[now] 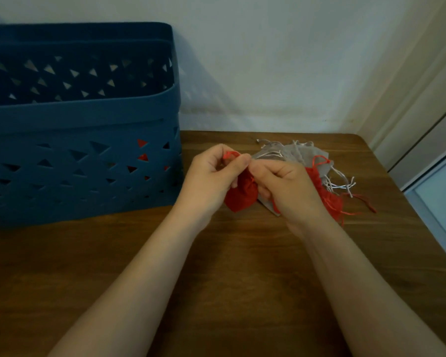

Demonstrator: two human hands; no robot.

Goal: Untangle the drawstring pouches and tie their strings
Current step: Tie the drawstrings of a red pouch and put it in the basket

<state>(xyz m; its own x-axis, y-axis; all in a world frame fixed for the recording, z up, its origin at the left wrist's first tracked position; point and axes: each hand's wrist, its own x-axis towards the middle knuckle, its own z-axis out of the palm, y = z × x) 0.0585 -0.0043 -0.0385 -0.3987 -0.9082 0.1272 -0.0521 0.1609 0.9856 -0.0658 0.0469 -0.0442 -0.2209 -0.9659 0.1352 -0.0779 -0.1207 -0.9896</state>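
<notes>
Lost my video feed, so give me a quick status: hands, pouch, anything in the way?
Left hand and right hand both pinching red pouch strings. Untied pile waiting behind right hand. Blue basket at left, clear of work.

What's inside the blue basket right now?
Through the triangular cut-outs in the blue basket front wall, patches of red show near its right end, probably pouches. Its walls hide the rest, so how many there are, or anything else inside, cannot be seen.
</notes>
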